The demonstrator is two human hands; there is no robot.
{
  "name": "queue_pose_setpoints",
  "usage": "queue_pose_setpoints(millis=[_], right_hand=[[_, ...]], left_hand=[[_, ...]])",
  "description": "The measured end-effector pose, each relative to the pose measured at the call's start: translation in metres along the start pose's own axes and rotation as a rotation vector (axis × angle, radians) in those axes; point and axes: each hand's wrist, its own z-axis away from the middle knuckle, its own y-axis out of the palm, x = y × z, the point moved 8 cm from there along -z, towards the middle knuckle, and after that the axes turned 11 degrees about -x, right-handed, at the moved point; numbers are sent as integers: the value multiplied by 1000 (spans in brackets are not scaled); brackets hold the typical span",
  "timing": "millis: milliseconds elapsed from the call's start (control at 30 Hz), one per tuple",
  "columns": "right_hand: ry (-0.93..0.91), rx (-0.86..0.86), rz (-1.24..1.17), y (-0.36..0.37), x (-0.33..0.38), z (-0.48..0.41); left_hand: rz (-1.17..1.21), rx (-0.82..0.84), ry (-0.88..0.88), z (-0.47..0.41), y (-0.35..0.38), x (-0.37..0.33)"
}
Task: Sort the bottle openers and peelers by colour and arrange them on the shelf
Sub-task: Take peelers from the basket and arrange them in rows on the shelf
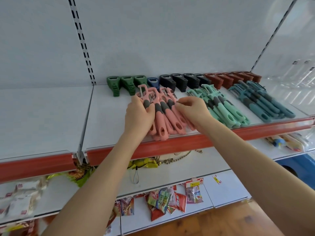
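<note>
A: Widest first: white shelf (pixel 105 116) with a red front rim; along its back, bottle openers (pixel 180 82) standing in a row, green, then one blue, then black, then red-brown, left to right.

B: And in front of those?

A: Three fanned heaps, handles toward the rim: teal peelers (pixel 262 101) on the right; mint peelers (pixel 226 108) in the middle; pink peelers (pixel 163 116) on the left, just in front of the row's left end.

B: Hands?

A: Both on the pink heap; left hand (pixel 138 114) curled round the grey grips on its left flank; right hand (pixel 192 108) at the right flank, thumb and forefinger pinching a peeler near its head.

B: Step in hand?

A: Probably squaring up the pink group; nearly done with the sorting, by the look of it.

B: Next?

A: Likely nudging the handles parallel, level with the mint heap; calls for a light squeeze from both sides, minding the blades and the openers just behind.
</note>
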Motion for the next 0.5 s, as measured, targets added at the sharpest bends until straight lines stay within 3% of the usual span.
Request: queue_pose_setpoints(millis=[100, 500], right_hand=[[4, 78, 32, 6, -3, 0], [35, 116, 20, 3, -6, 14]], left_hand=[[-54, 67, 45, 5, -1, -1], [-122, 74, 190, 12, -6, -5]])
